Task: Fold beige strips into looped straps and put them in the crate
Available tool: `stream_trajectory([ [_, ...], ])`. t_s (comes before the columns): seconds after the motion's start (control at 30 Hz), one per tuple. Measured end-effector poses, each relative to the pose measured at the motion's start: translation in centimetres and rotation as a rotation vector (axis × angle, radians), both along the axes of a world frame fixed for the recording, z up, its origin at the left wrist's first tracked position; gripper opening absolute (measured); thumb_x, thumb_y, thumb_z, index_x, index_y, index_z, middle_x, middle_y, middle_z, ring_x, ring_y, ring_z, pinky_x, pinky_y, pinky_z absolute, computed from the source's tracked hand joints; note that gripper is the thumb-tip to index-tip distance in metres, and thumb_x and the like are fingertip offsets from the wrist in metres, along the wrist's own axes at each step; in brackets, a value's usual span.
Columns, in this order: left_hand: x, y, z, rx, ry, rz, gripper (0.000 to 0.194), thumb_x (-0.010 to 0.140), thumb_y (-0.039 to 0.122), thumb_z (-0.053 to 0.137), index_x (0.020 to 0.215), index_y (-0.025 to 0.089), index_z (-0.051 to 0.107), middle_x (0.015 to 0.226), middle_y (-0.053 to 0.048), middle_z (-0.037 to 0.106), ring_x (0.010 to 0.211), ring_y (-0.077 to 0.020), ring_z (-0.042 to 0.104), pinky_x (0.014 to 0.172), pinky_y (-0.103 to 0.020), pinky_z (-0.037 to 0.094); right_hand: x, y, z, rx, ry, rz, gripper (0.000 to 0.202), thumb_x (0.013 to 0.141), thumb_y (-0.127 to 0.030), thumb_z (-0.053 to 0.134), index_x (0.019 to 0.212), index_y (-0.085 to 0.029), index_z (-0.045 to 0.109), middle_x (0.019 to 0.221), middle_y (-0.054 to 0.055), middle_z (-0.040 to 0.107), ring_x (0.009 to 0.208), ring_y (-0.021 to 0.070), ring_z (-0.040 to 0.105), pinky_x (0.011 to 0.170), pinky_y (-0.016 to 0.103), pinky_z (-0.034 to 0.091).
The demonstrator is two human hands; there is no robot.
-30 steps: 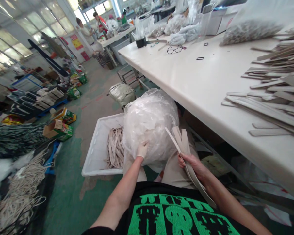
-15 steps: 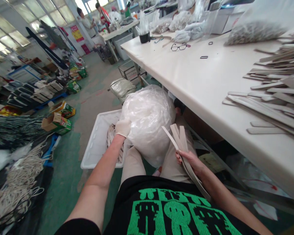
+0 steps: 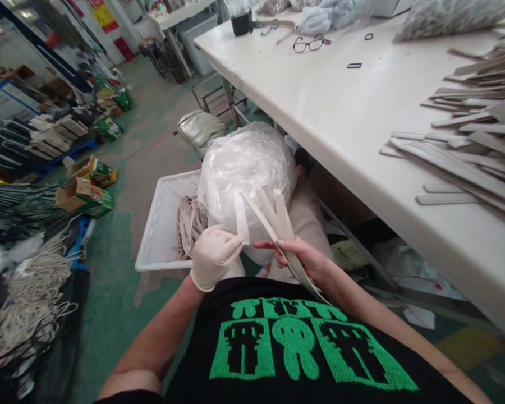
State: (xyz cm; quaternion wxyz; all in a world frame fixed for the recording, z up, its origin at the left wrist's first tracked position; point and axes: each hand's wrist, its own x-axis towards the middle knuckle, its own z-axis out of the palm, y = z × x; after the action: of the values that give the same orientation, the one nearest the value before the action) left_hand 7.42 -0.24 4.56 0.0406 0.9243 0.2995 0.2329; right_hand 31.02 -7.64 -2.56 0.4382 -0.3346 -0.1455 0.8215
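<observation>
My gloved left hand [image 3: 214, 255] is closed, its fingertips pinching a short white strip [image 3: 241, 219] that stands up from them. Just to the right, my bare right hand [image 3: 298, 255] grips several long beige straps [image 3: 280, 216], whose ends fan out upward while their tails hang toward my shirt. Beyond both hands a big clear plastic bag [image 3: 248, 163] bulges between my knees. A white bin [image 3: 151, 230] on the left holds a heap of beige straps [image 3: 191, 221].
On the right stands a white table [image 3: 320, 106] with piled straps [image 3: 467, 151], glasses [image 3: 309, 45], small black buckles [image 3: 354, 65] and a black cup [image 3: 241, 23]. Open cartons [image 3: 84, 196] and a rope heap [image 3: 33, 292] lie on the floor at left.
My left hand has come off the plastic bag, nearer to my body and my right hand, and now pinches a white strip. The view has tilted downward.
</observation>
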Motion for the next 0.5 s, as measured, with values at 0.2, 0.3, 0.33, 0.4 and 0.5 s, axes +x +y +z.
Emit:
stream_trajectory([
  [0.2,0.2,-2.5,-2.8,-0.411,-0.003,0.01,0.027,0.093,0.031,0.058,0.11,0.035,0.077,0.074,-0.005,0.071,0.076,-0.0195,0.063,0.105,-0.044,0.043,-3.2,2.4,0.2,-0.025,-0.157,0.028,0.028,0.07,-0.033,0.082,0.088,-0.012,0.072,0.054,-0.002,0.061,0.046,0.0098,0.052,0.042,0.02,0.041],
  [0.3,0.1,-3.7,-3.1,-0.551,-0.088,0.033,0.022,0.089,0.037,0.065,0.106,0.034,0.079,0.075,-0.005,0.072,0.078,-0.0197,0.063,0.108,-0.044,0.042,-3.7,3.5,0.1,0.025,-0.257,-0.013,0.03,0.066,-0.031,0.083,0.086,-0.011,0.073,0.052,-0.003,0.058,0.044,0.0076,0.046,0.041,0.019,0.038],
  [0.33,0.0,-4.1,-3.2,-0.599,-0.147,0.059,0.024,0.086,0.041,0.069,0.107,0.033,0.079,0.076,-0.004,0.072,0.079,-0.0201,0.064,0.106,-0.043,0.043,-3.7,3.8,0.1,0.043,-0.303,-0.033,0.03,0.065,-0.031,0.084,0.084,-0.011,0.073,0.052,-0.003,0.058,0.044,0.0072,0.046,0.041,0.019,0.037],
  [0.4,-0.4,-4.8,-3.6,-0.727,-0.326,0.16,0.035,0.084,0.049,0.071,0.11,0.027,0.078,0.082,-0.005,0.074,0.079,-0.0206,0.065,0.097,-0.039,0.049,-3.6,4.1,0.0,0.081,-0.379,-0.064,0.029,0.064,-0.032,0.084,0.08,-0.01,0.072,0.056,-0.002,0.061,0.047,0.0071,0.046,0.042,0.019,0.036],
  [0.5,-0.8,-4.8,-4.4,-1.018,-0.547,0.298,0.049,0.086,0.058,0.065,0.111,0.017,0.077,0.093,-0.009,0.076,0.082,-0.0218,0.068,0.084,-0.034,0.054,-3.4,4.2,-0.1,0.15,-0.435,-0.083,0.031,0.065,-0.033,0.082,0.082,-0.01,0.072,0.066,0.002,0.066,0.05,0.0072,0.047,0.044,0.02,0.037],
])
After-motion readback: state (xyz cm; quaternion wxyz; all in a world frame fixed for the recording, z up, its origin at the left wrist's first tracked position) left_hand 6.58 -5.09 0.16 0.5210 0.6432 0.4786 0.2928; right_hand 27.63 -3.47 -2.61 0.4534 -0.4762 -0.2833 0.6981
